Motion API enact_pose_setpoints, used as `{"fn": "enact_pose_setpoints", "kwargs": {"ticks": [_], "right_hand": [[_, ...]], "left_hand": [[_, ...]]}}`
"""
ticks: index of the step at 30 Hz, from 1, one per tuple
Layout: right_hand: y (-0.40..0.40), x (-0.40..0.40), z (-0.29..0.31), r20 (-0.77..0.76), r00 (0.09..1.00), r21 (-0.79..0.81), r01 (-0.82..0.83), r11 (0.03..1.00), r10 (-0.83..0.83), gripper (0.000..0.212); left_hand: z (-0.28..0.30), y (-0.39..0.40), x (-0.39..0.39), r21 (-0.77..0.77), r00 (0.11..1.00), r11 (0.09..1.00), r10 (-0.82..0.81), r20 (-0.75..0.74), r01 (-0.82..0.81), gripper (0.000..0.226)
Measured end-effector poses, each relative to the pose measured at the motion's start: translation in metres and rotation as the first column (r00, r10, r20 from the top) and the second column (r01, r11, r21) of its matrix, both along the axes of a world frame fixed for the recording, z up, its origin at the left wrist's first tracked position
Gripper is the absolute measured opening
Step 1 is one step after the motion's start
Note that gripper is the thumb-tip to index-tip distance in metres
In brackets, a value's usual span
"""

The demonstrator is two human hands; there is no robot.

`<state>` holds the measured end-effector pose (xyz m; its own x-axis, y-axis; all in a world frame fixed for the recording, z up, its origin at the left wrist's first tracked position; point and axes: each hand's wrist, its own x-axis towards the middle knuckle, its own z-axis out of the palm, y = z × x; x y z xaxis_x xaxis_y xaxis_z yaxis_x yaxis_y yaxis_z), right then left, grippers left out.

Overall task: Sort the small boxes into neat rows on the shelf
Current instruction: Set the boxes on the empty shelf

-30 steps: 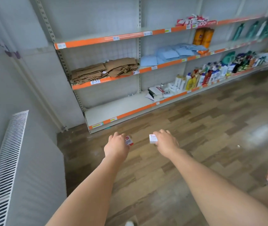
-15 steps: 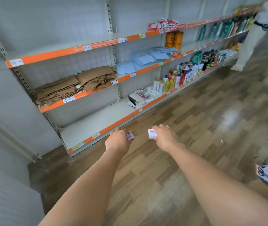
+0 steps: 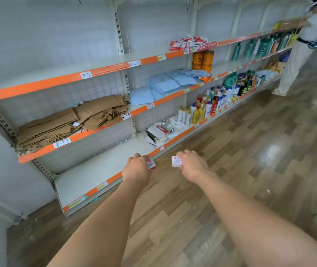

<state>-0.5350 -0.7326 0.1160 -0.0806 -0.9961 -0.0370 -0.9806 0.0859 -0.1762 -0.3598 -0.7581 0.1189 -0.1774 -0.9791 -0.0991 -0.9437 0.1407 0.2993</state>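
Fingers of the left hand and right hand were curled round 2 small boxes, held before the bottom shelf, where square, edge-aligned placement would probably be needed.

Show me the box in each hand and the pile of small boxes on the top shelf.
Left box [image 3: 151, 164], head view, its end face.
Right box [image 3: 176, 161], head view, printed face.
Box pile [image 3: 187, 42], head view, middle of the heap.
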Motion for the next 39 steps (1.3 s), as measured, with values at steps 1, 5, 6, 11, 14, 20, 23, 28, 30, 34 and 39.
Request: {"fn": "enact_pose_setpoints", "kwargs": {"ticks": [1, 5, 6, 11, 14, 20, 23, 28, 30, 34, 39], "right_hand": [[-0.014, -0.008, 0.003, -0.008, 1.0, -0.002, -0.006, 1.0, 0.006, 0.04], [-0.069, -0.039, 0.012, -0.014, 1.0, 0.014, -0.024, 1.0, 0.024, 0.043], [-0.082, -0.046, 0.013, -0.013, 0.999, 0.012, -0.03, 0.999, 0.03, 0.042], [-0.141, -0.065, 0.01, -0.023, 0.997, 0.015, -0.073, 0.997, 0.073, 0.041], [-0.18, -0.071, 0.009, -0.034, 0.995, 0.009, -0.096, 0.995, 0.097, 0.043], [-0.264, -0.078, 0.014, -0.063, 0.996, -0.019, -0.071, 0.997, 0.07, 0.042], [-0.305, -0.077, 0.022, -0.051, 0.997, -0.031, -0.064, 0.997, 0.062, 0.05], [-0.367, -0.072, 0.033, -0.05, 0.998, -0.065, -0.053, 0.996, 0.05, 0.044], [-0.388, -0.069, 0.036, -0.054, 0.997, -0.072, -0.053, 0.996, 0.049, 0.043], [-0.432, -0.066, 0.039, -0.064, 0.996, -0.091, -0.071, 0.993, 0.066, 0.047], [-0.495, -0.066, 0.044, -0.079, 0.99, -0.092, -0.12, 0.989, 0.113, 0.045]], "left_hand": [[0.003, -0.013, -0.008, -0.002, 1.0, 1.0, 0.002, 0.003, -0.002, 0.041], [0.009, -0.063, -0.036, -0.009, 1.0, 1.0, 0.029, -0.002, -0.029, 0.043], [0.01, -0.075, -0.041, -0.011, 0.999, 0.999, 0.035, -0.003, -0.035, 0.043], [0.012, -0.13, -0.059, -0.014, 0.999, 0.999, 0.052, -0.003, -0.052, 0.04], [0.011, -0.168, -0.067, -0.016, 0.998, 0.998, 0.054, -0.012, -0.054, 0.04], [0.012, -0.258, -0.074, -0.05, 1.0, 0.998, 0.023, -0.021, -0.024, 0.041], [0.018, -0.305, -0.073, -0.074, 1.0, 0.997, -0.002, -0.023, 0.0, 0.039], [0.031, -0.371, -0.067, -0.104, 0.999, 0.994, -0.028, -0.03, 0.025, 0.041], [0.034, -0.392, -0.065, -0.114, 0.999, 0.993, -0.032, -0.029, 0.028, 0.042], [0.036, -0.432, -0.061, -0.12, 0.999, 0.992, -0.031, -0.03, 0.027, 0.04], [0.039, -0.487, -0.065, -0.144, 0.999, 0.99, -0.001, -0.045, -0.005, 0.037]]}}
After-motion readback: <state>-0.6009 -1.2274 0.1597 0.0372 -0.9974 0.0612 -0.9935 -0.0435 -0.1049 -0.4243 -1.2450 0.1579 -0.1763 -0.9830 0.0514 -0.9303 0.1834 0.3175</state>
